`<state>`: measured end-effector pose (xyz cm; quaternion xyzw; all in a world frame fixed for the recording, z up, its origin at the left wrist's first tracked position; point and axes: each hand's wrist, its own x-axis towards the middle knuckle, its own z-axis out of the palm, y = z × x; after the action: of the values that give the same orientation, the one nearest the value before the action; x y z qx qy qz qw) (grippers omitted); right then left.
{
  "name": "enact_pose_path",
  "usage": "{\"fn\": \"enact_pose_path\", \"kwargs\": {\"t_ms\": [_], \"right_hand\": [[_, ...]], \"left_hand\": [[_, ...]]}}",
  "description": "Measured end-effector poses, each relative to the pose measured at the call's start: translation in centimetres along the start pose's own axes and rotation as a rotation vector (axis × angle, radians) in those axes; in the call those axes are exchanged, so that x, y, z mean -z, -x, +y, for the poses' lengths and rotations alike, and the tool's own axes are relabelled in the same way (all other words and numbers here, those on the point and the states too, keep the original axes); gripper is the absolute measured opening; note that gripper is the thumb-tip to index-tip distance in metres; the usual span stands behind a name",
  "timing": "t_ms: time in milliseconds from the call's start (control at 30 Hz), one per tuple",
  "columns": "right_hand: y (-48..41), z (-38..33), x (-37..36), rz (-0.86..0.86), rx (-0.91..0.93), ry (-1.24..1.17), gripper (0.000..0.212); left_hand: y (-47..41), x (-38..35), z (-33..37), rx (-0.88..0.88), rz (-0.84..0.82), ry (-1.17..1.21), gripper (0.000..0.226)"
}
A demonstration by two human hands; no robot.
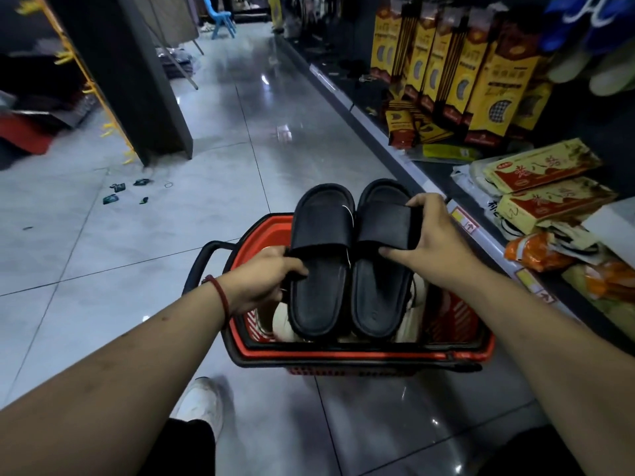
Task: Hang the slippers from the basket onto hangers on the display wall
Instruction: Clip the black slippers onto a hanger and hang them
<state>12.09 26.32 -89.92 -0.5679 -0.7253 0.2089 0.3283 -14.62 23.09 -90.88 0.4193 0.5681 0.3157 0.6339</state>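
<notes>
Floor: on my feed, glossy grey tiles [171, 235] run down a shop aisle and fill most of the view.
Shelving: a dark shelf unit [378, 128] lines the right side. It carries upright yellow insole packs [481, 80], with flat packets lower down.
Pillar: a dark pillar [137, 80] stands on the left across the aisle, with a yellow hook strip [92, 87] beside it.
Basket: a red basket [343, 355] with a black handle [202, 259] sits on the floor just ahead of me, near the shelf.
Black slippers: I hold the pair over the basket, side by side and touching, footbeds up and toes pointing away.
Left slipper: the left slipper [319, 269] has a small white tag at the inner edge of its strap.
Right slipper: the right slipper [378, 297] lies on the shelf side.
Left hand: my left hand [264, 283] grips the left slipper at its outer edge, thumb on the footbed below the strap, fingers curled under.
Right hand: my right hand [436, 242] grips the right slipper's strap, fingers curled over the top and thumb at the near edge.
Pale slippers: cream pale slippers [285, 324] lie in the basket under the black pair.
Shoe: a white shoe [202, 403] shows on the tiles below my left arm.
Bracelet: a red bracelet [220, 293] circles my left wrist.
Scraps: small dark tags [118, 192] lie on the tiles near the pillar.
</notes>
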Motion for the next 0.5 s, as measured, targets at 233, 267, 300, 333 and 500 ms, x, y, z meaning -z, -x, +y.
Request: {"fn": "enact_pose_path", "kwargs": {"t_ms": [233, 267, 300, 333, 500], "right_hand": [[0.4, 1.6, -1.8, -0.398, -0.132, 0.151, 0.103], [0.3, 1.7, -1.8, -0.388, -0.134, 0.149, 0.103], [0.2, 1.7, -1.8, -0.368, -0.125, 0.156, 0.102], [0.1, 1.8, -1.9, -0.354, -0.113, 0.171, 0.102], [0.2, 1.8, -2.4, -0.310, -0.067, 0.199, 0.095]], "left_hand": [[-1.5, -0.6, -2.2, 0.158, -0.012, -0.938, 0.038], [-1.8, -0.6, -1.8, 0.168, -0.032, -0.954, 0.038], [-2.0, -0.4, -1.4, 0.173, -0.055, -0.959, 0.035], [-2.3, -0.1, -0.8, 0.178, -0.076, -0.966, 0.031], [-4.4, 2.4, 0.6, 0.065, 0.082, -1.158, 0.026]]}}
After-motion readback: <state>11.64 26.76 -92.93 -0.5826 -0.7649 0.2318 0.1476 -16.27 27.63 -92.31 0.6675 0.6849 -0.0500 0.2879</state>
